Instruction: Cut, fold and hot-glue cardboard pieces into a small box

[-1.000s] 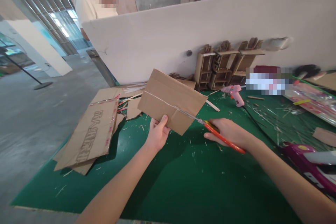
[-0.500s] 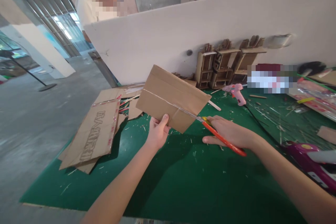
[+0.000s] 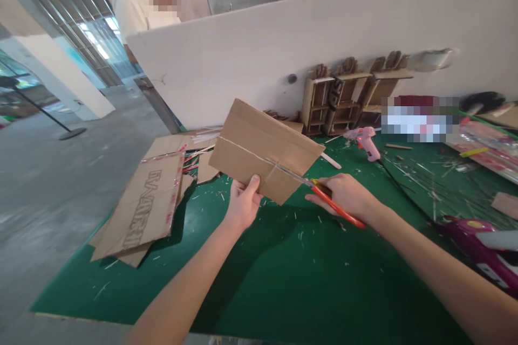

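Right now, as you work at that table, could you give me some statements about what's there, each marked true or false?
1. Your left hand holds a piece of cardboard. True.
2. A pink glue gun rests on the table. True.
3. Your right hand is empty. False: it holds scissors.
4. The lettered carton lies to your right. False: it lies to your left.
5. The scissors have orange on their handles. True.

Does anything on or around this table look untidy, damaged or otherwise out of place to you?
Somewhat untidy: thin strips and scraps litter the green table, including around the pink glue gun. On the left, the cardboard stack sits askew, its sheets' corners sticking out unevenly. I see no obvious spill.
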`<state>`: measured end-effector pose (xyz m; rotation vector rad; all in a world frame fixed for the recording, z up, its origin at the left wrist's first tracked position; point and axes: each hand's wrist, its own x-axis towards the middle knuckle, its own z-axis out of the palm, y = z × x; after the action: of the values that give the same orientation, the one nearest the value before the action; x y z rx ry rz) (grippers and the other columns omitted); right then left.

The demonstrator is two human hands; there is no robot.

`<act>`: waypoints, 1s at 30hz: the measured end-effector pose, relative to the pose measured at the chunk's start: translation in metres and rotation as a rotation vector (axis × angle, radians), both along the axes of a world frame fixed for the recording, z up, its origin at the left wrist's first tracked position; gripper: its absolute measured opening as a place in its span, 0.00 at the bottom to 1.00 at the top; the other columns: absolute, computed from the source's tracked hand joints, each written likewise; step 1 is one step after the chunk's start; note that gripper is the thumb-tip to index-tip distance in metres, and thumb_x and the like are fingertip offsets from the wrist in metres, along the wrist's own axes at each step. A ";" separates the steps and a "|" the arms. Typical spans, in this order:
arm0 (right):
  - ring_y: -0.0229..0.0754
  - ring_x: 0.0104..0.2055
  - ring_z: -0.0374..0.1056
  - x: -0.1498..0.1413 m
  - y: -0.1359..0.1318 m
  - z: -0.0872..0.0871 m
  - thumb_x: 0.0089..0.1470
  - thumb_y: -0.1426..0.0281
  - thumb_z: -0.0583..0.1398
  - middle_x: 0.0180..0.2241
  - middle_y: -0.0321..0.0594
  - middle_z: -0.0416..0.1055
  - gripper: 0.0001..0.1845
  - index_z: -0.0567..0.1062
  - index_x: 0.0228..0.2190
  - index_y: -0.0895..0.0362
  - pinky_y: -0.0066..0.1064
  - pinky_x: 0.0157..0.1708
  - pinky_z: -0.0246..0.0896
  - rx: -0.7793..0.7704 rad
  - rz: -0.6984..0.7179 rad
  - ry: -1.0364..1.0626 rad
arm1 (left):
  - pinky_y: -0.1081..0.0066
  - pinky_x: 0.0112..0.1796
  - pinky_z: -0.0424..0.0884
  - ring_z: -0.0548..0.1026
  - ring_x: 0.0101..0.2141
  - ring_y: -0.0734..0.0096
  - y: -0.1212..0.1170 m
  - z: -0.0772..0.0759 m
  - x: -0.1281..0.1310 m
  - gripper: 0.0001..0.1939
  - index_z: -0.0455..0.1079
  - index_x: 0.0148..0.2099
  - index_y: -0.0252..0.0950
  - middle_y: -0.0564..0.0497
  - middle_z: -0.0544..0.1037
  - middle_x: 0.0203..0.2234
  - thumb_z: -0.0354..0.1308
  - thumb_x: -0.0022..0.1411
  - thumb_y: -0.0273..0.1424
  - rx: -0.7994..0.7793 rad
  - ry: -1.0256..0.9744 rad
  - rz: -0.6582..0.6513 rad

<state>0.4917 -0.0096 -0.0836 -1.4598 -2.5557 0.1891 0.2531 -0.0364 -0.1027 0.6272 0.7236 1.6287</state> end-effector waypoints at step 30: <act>0.48 0.35 0.71 0.013 0.004 0.001 0.46 0.47 0.61 0.39 0.45 0.75 0.32 0.72 0.45 0.58 0.35 0.31 0.64 -0.451 -0.061 0.289 | 0.59 0.50 0.72 0.78 0.45 0.62 0.014 -0.005 -0.014 0.22 0.70 0.49 0.38 0.46 0.80 0.43 0.69 0.52 0.35 -0.053 -0.051 0.071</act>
<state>0.5050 -0.0058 -0.0827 -1.5097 -2.3208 0.9449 0.2387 -0.0226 -0.1077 0.5254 0.7560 1.6790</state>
